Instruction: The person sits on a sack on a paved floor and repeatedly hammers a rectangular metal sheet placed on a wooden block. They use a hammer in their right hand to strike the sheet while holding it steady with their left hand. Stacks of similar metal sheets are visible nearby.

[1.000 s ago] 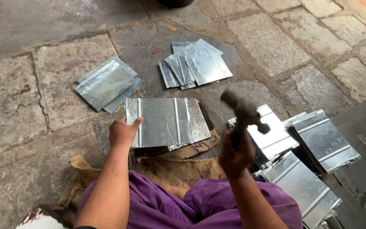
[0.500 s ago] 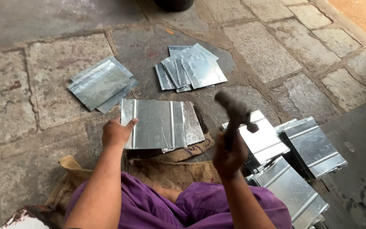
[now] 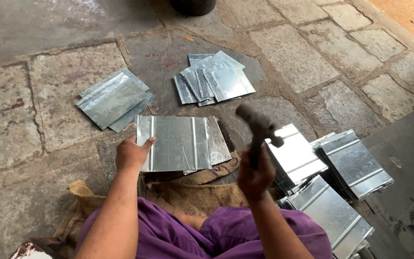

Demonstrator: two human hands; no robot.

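Observation:
My left hand (image 3: 131,154) presses down on the left edge of a flat ribbed metal sheet (image 3: 177,142), which lies in front of my knees on a dark block. My right hand (image 3: 256,173) is closed around the handle of a hammer (image 3: 260,125). The hammer is raised upright to the right of that sheet, its head above my fist. A second sheet (image 3: 218,140) sticks out from under the right side of the held sheet.
Stacks of metal sheets lie on the stone floor: one at far left (image 3: 112,99), one at the far centre (image 3: 213,80), several at right (image 3: 323,163). Burlap sacking (image 3: 192,192) covers the ground by my purple-clad legs (image 3: 226,230). A dark container (image 3: 192,5) stands at the top.
The view has shifted a little. My right hand holds the hammer raised about as before; my left hand stays on the sheet's left edge.

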